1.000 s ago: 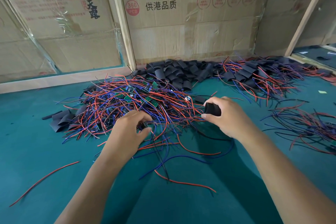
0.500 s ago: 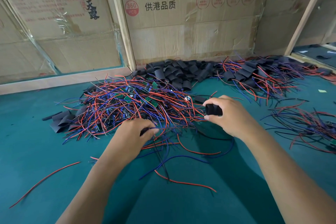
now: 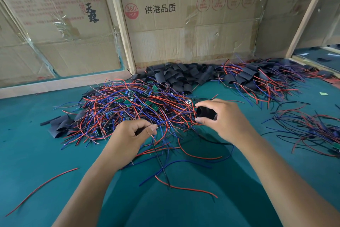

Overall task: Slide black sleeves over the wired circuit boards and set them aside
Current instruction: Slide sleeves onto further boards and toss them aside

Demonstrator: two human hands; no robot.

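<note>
A teal felt-like table surface (image 3: 33,153) fills the lower half of the frame. Behind it, across the top, flattened cardboard boxes (image 3: 193,39) printed with black and red characters stand as a wall, some under clear tape, framed by pale wooden strips (image 3: 121,24).

At centre left lies a tangled heap of wired circuit boards (image 3: 132,105), small green boards among red, blue and black leads. Just behind it, against the cardboard, sits a pile of loose black sleeves (image 3: 176,77). To the upper right spreads a pile of sleeved boards (image 3: 257,81) with wires trailing out. Another bundle of wires (image 3: 312,131) lies at the right edge. A few flat black sleeves (image 3: 60,125) rest at the left of the heap, and a single red wire (image 3: 42,190) lies alone at lower left.

The left hand (image 3: 128,140) is curled at the heap's near edge, pinching wires between thumb and fingers; what hangs on them is hidden. The right hand (image 3: 224,118), right of centre, grips one black sleeve (image 3: 205,112) between thumb and fingers, its open end facing left toward the wires. The two hands are near but apart.
</note>
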